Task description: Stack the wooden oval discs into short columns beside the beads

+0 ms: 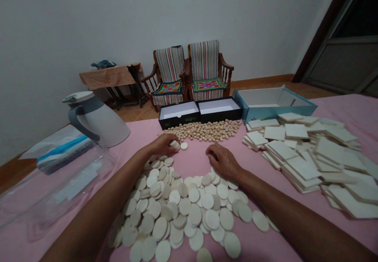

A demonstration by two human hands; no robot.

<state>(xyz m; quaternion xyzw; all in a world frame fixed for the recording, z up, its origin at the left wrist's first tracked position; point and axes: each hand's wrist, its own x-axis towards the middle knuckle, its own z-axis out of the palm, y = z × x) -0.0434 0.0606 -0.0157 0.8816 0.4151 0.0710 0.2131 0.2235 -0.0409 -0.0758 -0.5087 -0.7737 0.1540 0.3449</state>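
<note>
My left hand (163,144) is closed round a small stack of round wooden discs (175,144), just in front of the small wooden pieces. One loose disc (184,146) lies flat beside that stack. My right hand (223,160) rests at the right on the cloth, fingers curled and pressed together; whether anything is in them is hidden. Between my forearms spreads a big heap of pale round discs (184,207), some reaching under my right wrist. Behind both hands lies a band of small wooden pieces (203,130).
Square wooden tiles (298,167) are piled at the right. Two black box trays (179,119) and a blue box (280,110) stand behind. At the left are a grey-white jug (110,124), a tissue pack (63,155) and clear plastic packaging (73,183). Pink cloth (189,163) covers the table.
</note>
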